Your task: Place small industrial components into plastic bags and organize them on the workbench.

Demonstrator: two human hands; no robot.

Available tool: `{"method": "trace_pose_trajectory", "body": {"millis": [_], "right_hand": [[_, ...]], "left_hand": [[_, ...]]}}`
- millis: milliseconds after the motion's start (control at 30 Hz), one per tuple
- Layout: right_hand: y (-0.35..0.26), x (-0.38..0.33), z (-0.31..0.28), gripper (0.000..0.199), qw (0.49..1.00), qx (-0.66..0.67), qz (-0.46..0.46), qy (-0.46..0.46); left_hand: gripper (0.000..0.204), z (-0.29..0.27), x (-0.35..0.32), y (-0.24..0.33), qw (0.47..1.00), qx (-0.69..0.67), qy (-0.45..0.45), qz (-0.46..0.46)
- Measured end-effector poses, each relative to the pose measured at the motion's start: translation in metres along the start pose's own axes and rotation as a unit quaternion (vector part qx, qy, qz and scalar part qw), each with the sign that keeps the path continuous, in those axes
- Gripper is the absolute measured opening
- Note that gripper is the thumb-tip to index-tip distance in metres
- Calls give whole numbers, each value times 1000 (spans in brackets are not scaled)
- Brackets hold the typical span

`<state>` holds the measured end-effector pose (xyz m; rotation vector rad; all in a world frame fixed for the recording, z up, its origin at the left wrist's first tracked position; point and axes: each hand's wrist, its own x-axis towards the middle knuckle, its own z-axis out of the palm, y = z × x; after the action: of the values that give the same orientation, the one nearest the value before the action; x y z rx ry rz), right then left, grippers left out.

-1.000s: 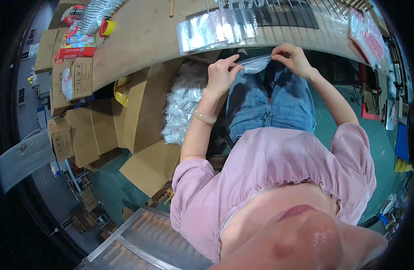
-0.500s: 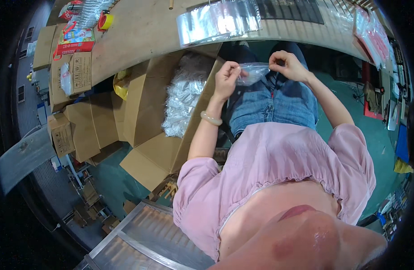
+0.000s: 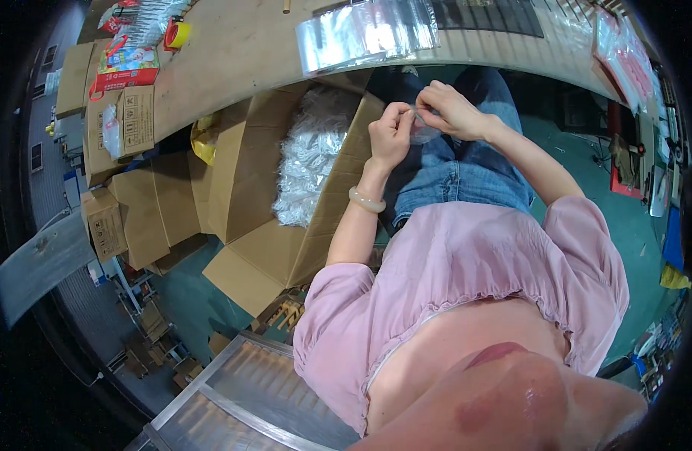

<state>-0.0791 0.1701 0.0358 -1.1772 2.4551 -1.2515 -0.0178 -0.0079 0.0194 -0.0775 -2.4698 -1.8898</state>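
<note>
A small clear plastic bag [image 3: 424, 135] hangs above my lap, its upper edge pinched between both hands. My left hand [image 3: 392, 134] is closed on the bag's left part, thumb and fingertips pressed together. Close beside it, my right hand [image 3: 450, 110] grips the same edge with bent fingers. The fingertips of the two hands nearly meet. Most of the bag is hidden behind the fingers, and I cannot make out what it contains.
To my left, an open cardboard box [image 3: 259, 252] holds a heap of clear plastic packets [image 3: 308, 173]. A workbench [image 3: 233, 64] spans the front, bearing a stack of clear plastic sleeves [image 3: 365, 37], yellow tape [image 3: 178, 35] and pink-and-clear packets [image 3: 624, 60] at far right.
My right hand has moved left along the bag's edge until it is beside the left hand. My left hand has shifted slightly right, and the bag is now less spread out.
</note>
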Motion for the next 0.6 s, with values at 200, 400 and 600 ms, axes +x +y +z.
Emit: {"method": "trace_pose_trajectory", "body": {"millis": [200, 400, 600], "right_hand": [[0, -10, -17, 12, 1000, 21, -1, -17], [-16, 10, -6, 10, 992, 45, -62, 103], [-24, 34, 4, 10, 991, 75, -92, 68]], "left_hand": [[12, -45, -13, 16, 999, 15, 30, -32], [12, -62, -5, 42, 996, 73, 39, -14], [12, -56, 2, 49, 994, 108, 23, 21]]}}
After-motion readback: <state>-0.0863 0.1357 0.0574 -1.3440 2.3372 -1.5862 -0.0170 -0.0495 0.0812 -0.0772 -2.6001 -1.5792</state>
